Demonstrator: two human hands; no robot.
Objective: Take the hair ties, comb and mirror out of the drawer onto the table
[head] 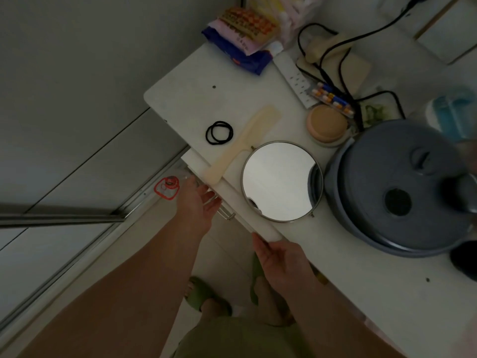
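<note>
- Your three items all lie on the table (335,254) now: the black hair ties (219,132), the cream comb (241,144) and the round mirror (281,181).
- Relative to your left hand (197,202): ties and comb sit up beyond your fingertips, on the tabletop; comb handle end overhangs the edge, nearest your fingers (210,196).
- The mirror lies flat, between your two hands and further onto the table, close beside the comb; contact unclear.
- Left fingers spread apart, empty, at the drawer (204,171) front by its metal handle.
- Your right hand (280,259) rests with loosely extended fingers against the table edge, gripping nothing.
- Judgement: removal looks complete. Only closing the drawer would remain; its interior is barely visible.
</note>
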